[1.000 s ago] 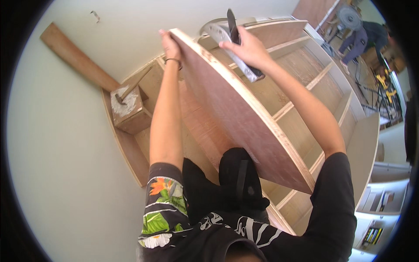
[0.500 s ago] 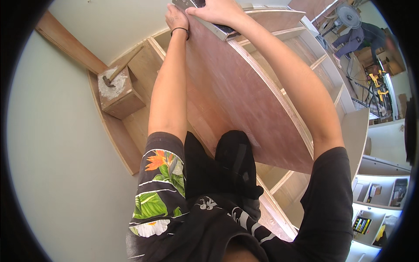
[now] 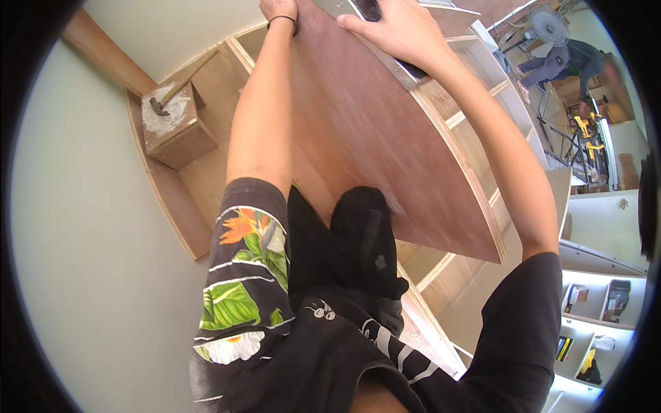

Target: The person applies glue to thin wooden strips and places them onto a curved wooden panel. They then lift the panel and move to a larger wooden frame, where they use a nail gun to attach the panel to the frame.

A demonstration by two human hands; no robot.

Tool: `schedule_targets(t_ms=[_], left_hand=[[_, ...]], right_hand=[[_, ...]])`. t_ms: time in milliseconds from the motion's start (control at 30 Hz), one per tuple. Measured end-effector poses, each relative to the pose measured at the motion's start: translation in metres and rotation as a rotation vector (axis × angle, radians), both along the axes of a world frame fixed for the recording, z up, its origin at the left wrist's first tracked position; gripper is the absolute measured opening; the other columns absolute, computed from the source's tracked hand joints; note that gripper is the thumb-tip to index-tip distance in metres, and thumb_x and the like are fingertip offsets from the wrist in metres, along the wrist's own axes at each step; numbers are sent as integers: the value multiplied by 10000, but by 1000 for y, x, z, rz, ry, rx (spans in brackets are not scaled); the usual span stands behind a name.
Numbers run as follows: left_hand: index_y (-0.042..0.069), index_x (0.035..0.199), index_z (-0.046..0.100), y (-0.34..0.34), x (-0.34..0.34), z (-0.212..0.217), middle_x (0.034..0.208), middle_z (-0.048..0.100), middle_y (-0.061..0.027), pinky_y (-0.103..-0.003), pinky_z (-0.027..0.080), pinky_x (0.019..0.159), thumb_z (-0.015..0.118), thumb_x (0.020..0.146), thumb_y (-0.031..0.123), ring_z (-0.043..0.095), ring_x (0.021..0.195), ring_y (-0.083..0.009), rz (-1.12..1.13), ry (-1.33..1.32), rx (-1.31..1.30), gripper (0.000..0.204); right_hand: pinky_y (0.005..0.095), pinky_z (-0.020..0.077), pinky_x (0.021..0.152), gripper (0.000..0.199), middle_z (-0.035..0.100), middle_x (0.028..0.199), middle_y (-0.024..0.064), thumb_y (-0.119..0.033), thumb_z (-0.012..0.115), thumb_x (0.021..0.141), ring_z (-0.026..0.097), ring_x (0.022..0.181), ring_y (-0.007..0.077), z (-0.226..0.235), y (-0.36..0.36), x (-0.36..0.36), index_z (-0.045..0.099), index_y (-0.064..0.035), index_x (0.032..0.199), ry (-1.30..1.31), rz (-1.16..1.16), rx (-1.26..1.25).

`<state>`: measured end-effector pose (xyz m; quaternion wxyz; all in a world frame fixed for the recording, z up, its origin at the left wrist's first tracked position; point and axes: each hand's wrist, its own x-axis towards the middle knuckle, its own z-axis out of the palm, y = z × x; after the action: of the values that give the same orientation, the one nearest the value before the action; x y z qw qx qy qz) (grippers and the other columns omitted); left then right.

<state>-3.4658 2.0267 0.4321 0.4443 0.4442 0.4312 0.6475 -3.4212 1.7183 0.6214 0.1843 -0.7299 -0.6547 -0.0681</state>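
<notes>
I hold a large brown plywood board [image 3: 385, 138] tilted up in front of me, above a white-edged wooden shelf frame [image 3: 506, 96]. My left hand [image 3: 277, 8], with a dark band on its wrist, grips the board's far edge at the top of the picture and is partly cut off. My right hand [image 3: 399, 31] lies on the board's light layered right edge, closed over a dark-handled tool [image 3: 368, 8] pressed against it. My knee in dark cloth [image 3: 365, 234] is under the board's lower end.
A wooden block [image 3: 175, 131] with a hammer [image 3: 160, 107] on top stands at the left inside the frame. A plank [image 3: 103, 51] lies on the pale floor. Far right, another person [image 3: 571, 58] works near a fan [image 3: 547, 24] and a yellow saw [image 3: 585, 131]. White shelves [image 3: 599, 296] stand lower right.
The board has swung from steeply on edge to flatter, its face now toward me. Both hands have slid up to the top of the picture, still on its far end.
</notes>
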Motion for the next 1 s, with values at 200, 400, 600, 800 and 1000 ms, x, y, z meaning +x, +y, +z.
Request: schedule_targets(t_ms=[200,400,600,800,1000], left_hand=[[-113,1279,618,5,-2,-1,1364,574,-360,-485,378,1112,362,1046,489,505,1325,-495,252,141,290,695],[-77,1236,631,4,-9,3,1280,584,-396,-550,392,1070,335,1044,470,512,1241,-561,21,46,24,650],[-27,1124,653,-4,-9,13,1195,611,-403,-596,414,1022,297,1053,390,540,1176,-580,156,404,216,553],[-159,1214,615,-19,-2,28,1285,573,-415,-533,372,1112,319,1029,484,504,1283,-552,8,158,-41,731],[-150,1196,634,-20,-2,25,1270,579,-416,-533,383,1100,315,1032,496,511,1281,-546,10,105,-20,739]], right_hand=[[490,533,874,591,703,1034,252,-482,727,826,684,979,409,-7,-29,6,651,12,1142,-3,3,48],[464,534,887,614,716,1035,272,-501,699,832,690,1016,413,-6,50,-1,682,57,1089,108,50,17],[463,534,891,621,716,1029,279,-504,701,836,698,992,405,-1,16,-6,680,49,1116,55,-38,9],[448,544,854,603,728,1019,238,-444,751,814,711,957,367,4,-43,-8,670,20,1191,-59,-18,51],[443,528,886,555,719,1037,255,-430,741,824,693,992,386,-7,-8,12,682,26,1134,40,-7,39]])
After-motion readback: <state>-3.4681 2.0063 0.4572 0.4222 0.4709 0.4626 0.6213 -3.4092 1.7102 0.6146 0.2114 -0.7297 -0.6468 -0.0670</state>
